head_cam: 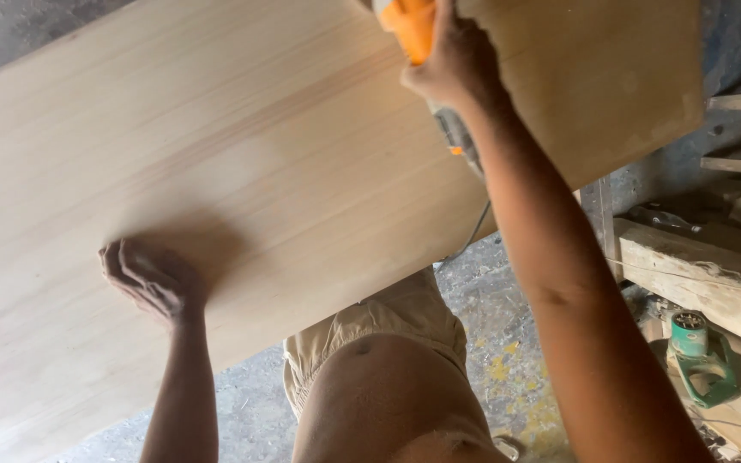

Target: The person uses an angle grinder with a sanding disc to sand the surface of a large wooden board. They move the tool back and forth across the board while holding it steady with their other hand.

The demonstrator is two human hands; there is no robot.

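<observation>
- A broad pale wooden board served as the work surface.
- An orange power tool sat near its far edge.
- A left hand pressed near its near edge.

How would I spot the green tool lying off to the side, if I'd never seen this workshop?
Start at the big pale wooden panel that fills most of the view, then look past its lower right edge to the rough timber beams. On the boards just below them lies a teal-green plastic power tool with a round top, the only green thing there.
</observation>
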